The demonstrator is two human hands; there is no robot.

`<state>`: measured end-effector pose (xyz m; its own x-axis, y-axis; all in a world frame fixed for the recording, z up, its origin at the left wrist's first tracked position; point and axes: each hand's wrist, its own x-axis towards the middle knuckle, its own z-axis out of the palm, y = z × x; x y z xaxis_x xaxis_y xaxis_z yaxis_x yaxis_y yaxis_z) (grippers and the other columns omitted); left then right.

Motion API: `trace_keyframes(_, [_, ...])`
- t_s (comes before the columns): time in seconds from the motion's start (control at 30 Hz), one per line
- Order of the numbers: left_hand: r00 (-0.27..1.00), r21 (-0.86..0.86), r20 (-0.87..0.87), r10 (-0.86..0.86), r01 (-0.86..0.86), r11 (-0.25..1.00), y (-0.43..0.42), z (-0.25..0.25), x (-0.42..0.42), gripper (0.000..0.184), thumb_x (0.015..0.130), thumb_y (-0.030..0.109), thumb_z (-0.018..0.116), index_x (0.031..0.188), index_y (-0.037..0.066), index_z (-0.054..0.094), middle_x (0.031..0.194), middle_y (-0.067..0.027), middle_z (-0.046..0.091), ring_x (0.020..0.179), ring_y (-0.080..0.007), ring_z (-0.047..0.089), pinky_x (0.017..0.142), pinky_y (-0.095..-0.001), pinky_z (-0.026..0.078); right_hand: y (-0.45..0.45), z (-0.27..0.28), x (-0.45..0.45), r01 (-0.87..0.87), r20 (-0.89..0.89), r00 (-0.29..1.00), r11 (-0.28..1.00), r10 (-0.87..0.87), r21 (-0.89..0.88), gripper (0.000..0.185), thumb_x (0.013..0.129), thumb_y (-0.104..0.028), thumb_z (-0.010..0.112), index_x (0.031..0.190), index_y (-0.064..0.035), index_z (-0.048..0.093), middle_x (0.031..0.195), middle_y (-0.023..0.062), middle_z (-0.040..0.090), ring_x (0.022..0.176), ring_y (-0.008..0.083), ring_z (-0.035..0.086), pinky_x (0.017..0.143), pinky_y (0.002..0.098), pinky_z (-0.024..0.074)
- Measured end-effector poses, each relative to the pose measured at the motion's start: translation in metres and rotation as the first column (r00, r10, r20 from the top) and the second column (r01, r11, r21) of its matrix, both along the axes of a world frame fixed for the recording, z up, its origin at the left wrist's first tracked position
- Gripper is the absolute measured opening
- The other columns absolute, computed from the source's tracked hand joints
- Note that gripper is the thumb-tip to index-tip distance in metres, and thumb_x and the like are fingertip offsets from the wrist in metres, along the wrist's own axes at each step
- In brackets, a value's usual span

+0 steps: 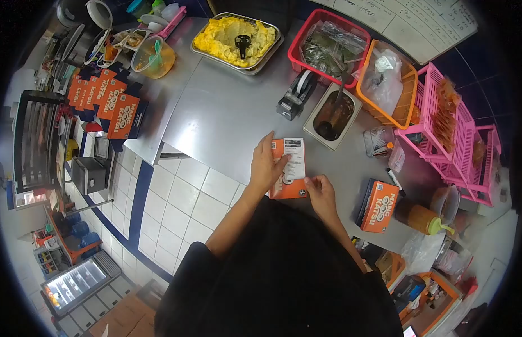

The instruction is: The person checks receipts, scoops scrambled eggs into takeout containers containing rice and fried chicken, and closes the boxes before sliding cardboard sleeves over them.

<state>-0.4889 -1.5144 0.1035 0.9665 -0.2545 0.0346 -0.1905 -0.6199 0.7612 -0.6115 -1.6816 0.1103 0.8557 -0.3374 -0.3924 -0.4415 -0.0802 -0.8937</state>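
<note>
An orange box [294, 190] lies on the metal counter in front of the person, with a white printed slip [294, 163] on its top. My left hand [265, 165] rests on the box's left side, fingers stretched out and the thumb reaching onto the slip. At the lower right corner of the box is my right hand [321, 194], its thumb and fingers bent close together at the edge of the box. Whether it pinches the box or the slip is too small to tell.
A tape dispenser [297, 95] and a metal pan of dark sauce [333, 117] stand beyond the box. Another orange box [380, 205] and a sauce bottle [416, 216] are at right. Stacked orange boxes [124, 115] sit at left, a yellow-food tray [236, 42] at the back.
</note>
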Motion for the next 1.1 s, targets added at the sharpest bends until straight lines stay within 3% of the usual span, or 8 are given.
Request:
trace_keyframes(0.13, [1.0, -0.016, 0.016, 0.01, -0.01, 1.0, 0.0, 0.0, -0.002, 0.082, 0.083, 0.025, 0.082, 0.148, -0.004, 0.04, 0.139, -0.0255, 0.054, 0.125, -0.0429, 0.054, 0.105, -0.0474, 0.046, 0.004, -0.016, 0.01, 0.022, 0.102, 0.994, 1.0, -0.024, 0.02, 0.032, 0.097, -0.028, 0.071, 0.097, 0.0038, 0.072, 0.077, 0.006, 0.066, 0.07, 0.0107, 0.058, 0.065, 0.0318, 0.0511])
trace_keyframes(0.33, [1.0, -0.026, 0.014, 0.008, -0.007, 1.0, 0.0, -0.001, -0.001, 0.077, 0.085, 0.025, 0.08, 0.147, 0.001, 0.042, 0.142, -0.0267, 0.051, 0.127, -0.0446, 0.051, 0.105, -0.0485, 0.045, 0.0, -0.006, 0.016, -0.121, -0.118, 0.987, 0.987, 0.109, -0.102, 0.033, 0.095, -0.03, 0.071, 0.089, 0.0029, 0.072, 0.074, 0.0089, 0.066, 0.067, 0.017, 0.062, 0.065, 0.0346, 0.0506])
trace_keyframes(0.43, [0.958, 0.072, 0.278, 0.075, -0.098, 0.993, -0.003, 0.014, -0.006, 0.057, 0.09, 0.021, 0.076, 0.139, 0.004, 0.054, 0.138, -0.0253, 0.055, 0.12, -0.0405, 0.058, 0.097, -0.0447, 0.052, 0.001, -0.002, 0.016, -0.18, -0.162, 0.977, 0.944, 0.139, -0.275, 0.035, 0.093, -0.032, 0.073, 0.081, 0.0011, 0.07, 0.075, 0.0105, 0.067, 0.066, 0.0224, 0.063, 0.065, 0.0378, 0.0506])
trace_keyframes(0.53, [0.979, -0.139, 0.132, 0.155, -0.136, 0.981, -0.005, 0.044, -0.021, 0.032, 0.095, 0.018, 0.071, 0.122, 0.002, 0.067, 0.117, -0.0216, 0.068, 0.099, -0.0309, 0.069, 0.083, -0.0374, 0.056, 0.001, 0.001, 0.016, -0.205, -0.202, 0.969, 0.92, 0.143, -0.335, 0.03, 0.091, -0.031, 0.075, 0.085, -0.0017, 0.069, 0.077, 0.0092, 0.065, 0.069, 0.0242, 0.063, 0.065, 0.0398, 0.0506])
trace_keyframes(0.63, [0.933, -0.284, -0.341, 0.117, -0.221, 0.933, -0.013, 0.059, -0.047, 0.021, 0.097, 0.015, 0.069, 0.109, -0.003, 0.072, 0.091, -0.0169, 0.074, 0.079, -0.0218, 0.072, 0.072, -0.0317, 0.056, -0.001, -0.031, 0.006, -0.079, 0.029, 0.996, 0.98, 0.086, -0.183, 0.023, 0.091, -0.025, 0.076, 0.102, -0.0057, 0.071, 0.087, 0.0091, 0.064, 0.074, 0.0233, 0.063, 0.067, 0.0382, 0.0512])
trace_keyframes(0.67, [0.929, -0.336, -0.359, 0.094, -0.222, 0.915, -0.016, 0.055, -0.058, 0.023, 0.098, 0.016, 0.068, 0.11, -0.003, 0.073, 0.08, -0.0153, 0.073, 0.075, -0.0188, 0.072, 0.07, -0.0314, 0.055, -0.002, -0.028, 0.004, -0.104, 0.096, 0.987, 0.972, 0.126, -0.209, 0.024, 0.092, -0.023, 0.075, 0.108, -0.0077, 0.07, 0.091, 0.0092, 0.063, 0.076, 0.0234, 0.063, 0.068, 0.0377, 0.0513])
trace_keyframes(0.83, [0.863, -0.238, -0.5, 0.066, -0.211, 0.948, -0.031, 0.035, -0.094, 0.03, 0.101, 0.014, 0.063, 0.123, -0.005, 0.068, 0.083, -0.0094, 0.073, 0.077, -0.0117, 0.069, 0.07, -0.0283, 0.056, -0.014, -0.025, 0.003, -0.171, 0.316, 0.906, 0.926, 0.282, -0.337, 0.03, 0.093, -0.009, 0.072, 0.123, -0.01, 0.07, 0.105, 0.0099, 0.06, 0.083, 0.0189, 0.063, 0.072, 0.0326, 0.0528])
trace_keyframes(1.1, [0.862, -0.234, -0.477, 0.174, -0.315, 0.92, -0.058, 0.018, -0.1, 0.024, 0.099, 0.012, 0.063, 0.117, -0.004, 0.064, 0.079, -0.0148, 0.074, 0.072, -0.0171, 0.073, 0.064, -0.0318, 0.056, -0.027, -0.03, 0.002, -0.248, 0.265, 0.919, 0.951, 0.292, -0.187, 0.032, 0.098, -0.006, 0.058, 0.127, -0.0123, 0.07, 0.104, 0.0107, 0.06, 0.091, 0.0212, 0.062, 0.081, 0.0334, 0.0515])
